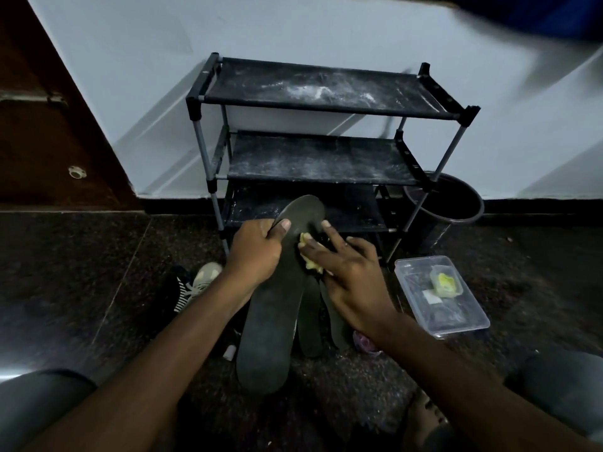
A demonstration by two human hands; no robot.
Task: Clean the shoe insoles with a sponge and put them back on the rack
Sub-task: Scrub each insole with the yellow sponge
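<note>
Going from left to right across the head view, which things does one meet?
Brown door → sneaker → left hand, which holds the insole → right hand → clear plastic box.

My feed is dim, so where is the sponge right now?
In the head view, centre, the yellow sponge lies under the right hand, pressed on the insole the left hand grips.

We count three insoles, one sponge, one three-shelf rack, one bin, one clear box, one shoe, two hands.
</note>
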